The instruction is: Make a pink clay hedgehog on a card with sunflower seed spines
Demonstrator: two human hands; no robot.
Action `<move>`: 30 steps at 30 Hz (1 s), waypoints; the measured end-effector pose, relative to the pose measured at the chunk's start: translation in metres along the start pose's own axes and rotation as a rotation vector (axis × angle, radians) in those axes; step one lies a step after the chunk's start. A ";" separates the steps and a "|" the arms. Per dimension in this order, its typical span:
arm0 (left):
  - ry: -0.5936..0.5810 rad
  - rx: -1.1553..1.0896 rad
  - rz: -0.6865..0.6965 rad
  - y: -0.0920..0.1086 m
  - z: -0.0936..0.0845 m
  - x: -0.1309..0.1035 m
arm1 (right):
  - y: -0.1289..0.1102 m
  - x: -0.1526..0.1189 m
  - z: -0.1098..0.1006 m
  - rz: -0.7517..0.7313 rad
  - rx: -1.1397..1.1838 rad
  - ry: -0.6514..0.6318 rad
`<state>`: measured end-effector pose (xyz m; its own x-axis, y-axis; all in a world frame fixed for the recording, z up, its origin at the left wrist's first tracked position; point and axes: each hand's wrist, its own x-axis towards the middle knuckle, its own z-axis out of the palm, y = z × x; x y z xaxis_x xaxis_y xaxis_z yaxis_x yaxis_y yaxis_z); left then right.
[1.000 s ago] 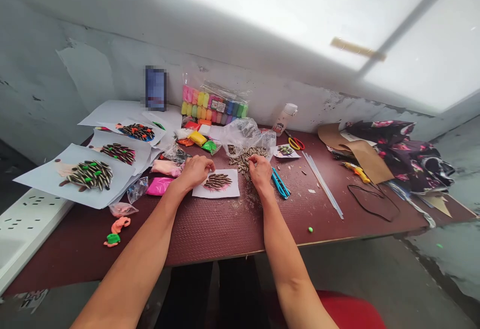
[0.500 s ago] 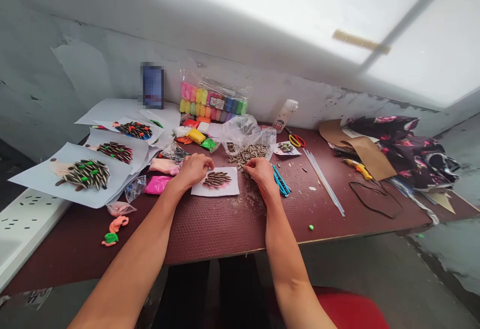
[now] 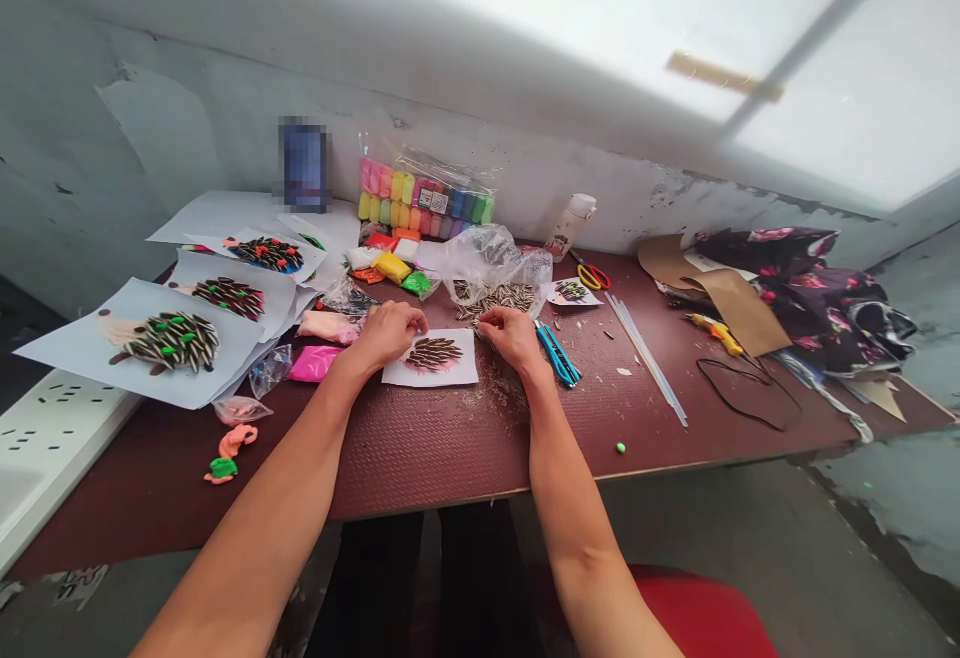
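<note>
A small white card [image 3: 450,375] lies flat on the dark red table, with a hedgehog shape of striped seeds [image 3: 433,354] over pink clay. At the card's upper left edge is my left hand [image 3: 390,333], its fingers curled together; whether they hold anything is too small to tell. Just right of the card, my right hand [image 3: 511,334] has thumb and fingers pinched at the front of the loose seed pile [image 3: 506,300]. What sits between those fingertips cannot be made out. A clear plastic bag [image 3: 491,256] lies behind the seeds.
Finished seed hedgehogs on paper [image 3: 67,346] lie left, beside clay packets [image 3: 315,363]. A blue cutter [image 3: 559,356], scissors [image 3: 592,276], a small hedgehog card [image 3: 574,292], clear sticks [image 3: 649,363] and a bottle [image 3: 570,228] stand or lie right. A glue gun [image 3: 716,332] is farther right.
My right hand has shifted slightly left and up, toward the near edge of the seed pile. My left hand stays by the card.
</note>
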<state>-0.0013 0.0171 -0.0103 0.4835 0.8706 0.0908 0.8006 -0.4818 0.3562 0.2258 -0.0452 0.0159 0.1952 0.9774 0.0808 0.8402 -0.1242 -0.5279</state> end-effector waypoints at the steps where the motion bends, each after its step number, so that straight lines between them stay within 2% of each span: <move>1: -0.003 0.001 0.000 0.000 0.000 0.000 | 0.002 -0.001 -0.002 0.010 0.012 0.021; 3: -0.010 -0.001 -0.002 0.000 -0.001 0.000 | 0.005 -0.004 -0.007 0.046 0.002 0.044; 7: 0.003 -0.007 0.007 -0.001 0.000 -0.001 | 0.009 -0.017 -0.016 0.104 -0.081 -0.011; 11: 0.019 -0.010 0.007 -0.001 0.001 -0.001 | 0.004 -0.025 -0.013 0.112 -0.180 -0.074; 16: 0.001 -0.015 -0.008 0.000 0.000 0.000 | -0.001 -0.027 -0.005 0.012 -0.241 -0.075; 19: -0.013 -0.014 -0.016 0.000 -0.002 0.000 | -0.002 -0.029 -0.002 -0.078 -0.164 0.007; 22: -0.026 0.002 -0.013 0.001 -0.003 -0.001 | -0.007 -0.034 0.003 -0.127 0.010 0.073; 26: -0.018 0.006 -0.002 0.001 -0.005 -0.001 | -0.014 -0.042 0.013 -0.184 0.192 0.069; 30: -0.027 0.005 -0.003 0.001 -0.005 -0.001 | -0.016 -0.049 0.018 -0.238 0.221 0.047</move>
<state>-0.0024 0.0160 -0.0052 0.4901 0.8693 0.0646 0.8039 -0.4794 0.3519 0.1939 -0.0885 0.0047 0.0342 0.9650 0.2599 0.7358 0.1517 -0.6600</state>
